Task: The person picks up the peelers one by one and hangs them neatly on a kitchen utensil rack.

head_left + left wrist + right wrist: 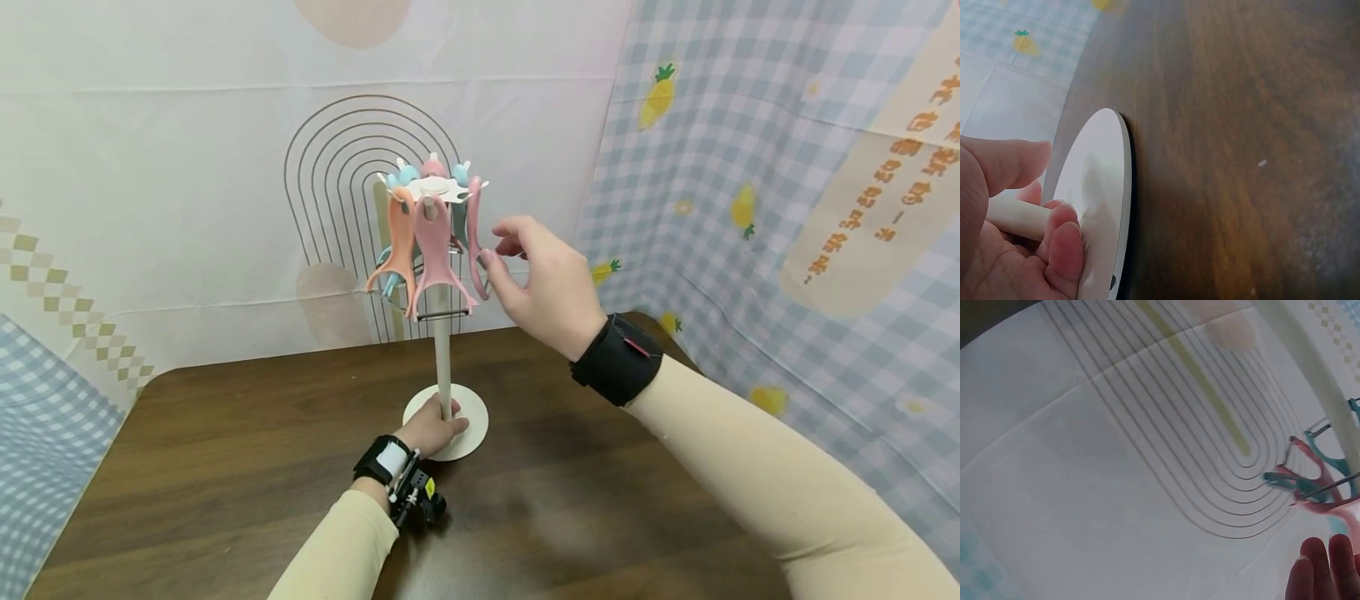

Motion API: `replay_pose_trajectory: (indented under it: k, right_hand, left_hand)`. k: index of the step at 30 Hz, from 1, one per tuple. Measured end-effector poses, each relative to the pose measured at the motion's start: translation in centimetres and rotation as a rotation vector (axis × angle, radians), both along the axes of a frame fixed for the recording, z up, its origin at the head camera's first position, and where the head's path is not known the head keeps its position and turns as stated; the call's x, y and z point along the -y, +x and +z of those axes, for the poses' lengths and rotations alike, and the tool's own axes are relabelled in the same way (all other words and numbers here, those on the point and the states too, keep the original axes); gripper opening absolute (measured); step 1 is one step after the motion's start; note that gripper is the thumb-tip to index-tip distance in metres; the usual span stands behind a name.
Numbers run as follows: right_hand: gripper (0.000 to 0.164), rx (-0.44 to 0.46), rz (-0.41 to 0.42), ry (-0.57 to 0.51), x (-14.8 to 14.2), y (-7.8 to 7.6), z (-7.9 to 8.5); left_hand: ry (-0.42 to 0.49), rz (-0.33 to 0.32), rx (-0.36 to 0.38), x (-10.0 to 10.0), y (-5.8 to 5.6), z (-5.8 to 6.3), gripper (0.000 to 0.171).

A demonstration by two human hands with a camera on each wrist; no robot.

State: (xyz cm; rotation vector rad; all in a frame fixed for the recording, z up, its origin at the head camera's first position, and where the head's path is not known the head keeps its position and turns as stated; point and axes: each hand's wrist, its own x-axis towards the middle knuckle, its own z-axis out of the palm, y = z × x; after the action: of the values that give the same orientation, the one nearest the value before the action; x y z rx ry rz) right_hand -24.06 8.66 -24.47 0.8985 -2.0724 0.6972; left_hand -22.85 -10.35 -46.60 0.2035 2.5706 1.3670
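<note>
A white stand has a round base (471,417), an upright pole (442,354) and a hooked top ring (433,190). From its hooks hang several Y-shaped peelers, among them an orange peeler (401,233), a front pink peeler (432,242) and a pink peeler (473,225) on the right side. My left hand (429,429) holds the pole low down, just over the base; its curled fingers (1063,250) lie around the pole. Beside the right-hand pink peeler is my right hand (551,279), thumb tip right at the peeler's edge, fingers apart and lightly bent.
The stand rests on a dark wooden table (247,467). A white cloth (187,208) with printed arches hangs behind it, and a blue checked cloth (705,150) covers the right side. A small camera (420,496) is strapped to my left wrist.
</note>
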Motion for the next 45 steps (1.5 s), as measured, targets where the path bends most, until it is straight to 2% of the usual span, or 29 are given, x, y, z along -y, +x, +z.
replay_pose_trajectory:
  k: [8,16,19,25,28,32,39,45]
  right_hand:
    - [0.028,0.071,-0.077,0.036,-2.4,-1.0,-1.7]
    - [0.024,0.197,-0.151,0.129,-5.3,-1.9,-4.3]
    - [0.027,0.314,-0.173,0.207,-6.5,-2.3,-5.1]
    - [0.038,0.685,-0.202,0.455,-10.0,-4.0,-6.9]
    - [0.043,0.799,-0.207,0.552,-12.0,-4.8,-8.0]
    - [0.047,0.881,-0.224,0.622,-14.5,-5.2,-9.7]
    - [0.049,1.005,-0.320,0.654,-17.6,-5.2,-12.7]
    - [0.042,1.066,-0.300,0.693,-21.1,-5.6,-14.4]
  left_hand:
    - [0.009,0.000,-0.001,-0.2,0.1,0.2,0.026]
    - [0.022,-0.007,0.011,-0.3,-0.1,0.0,0.028]
    - [0.020,-0.005,0.011,-0.3,-0.2,0.0,0.028]
    - [0.018,0.009,0.003,-0.2,-0.2,0.0,0.028]
    - [0.020,0.011,-0.006,-0.2,-0.1,0.0,0.029]
    - [0.019,0.011,-0.001,-0.1,-0.1,0.0,0.029]
    - [0.017,0.009,0.007,-0.1,-0.1,-0.2,0.028]
    - [0.030,0.007,0.012,-0.1,-0.1,-0.2,0.028]
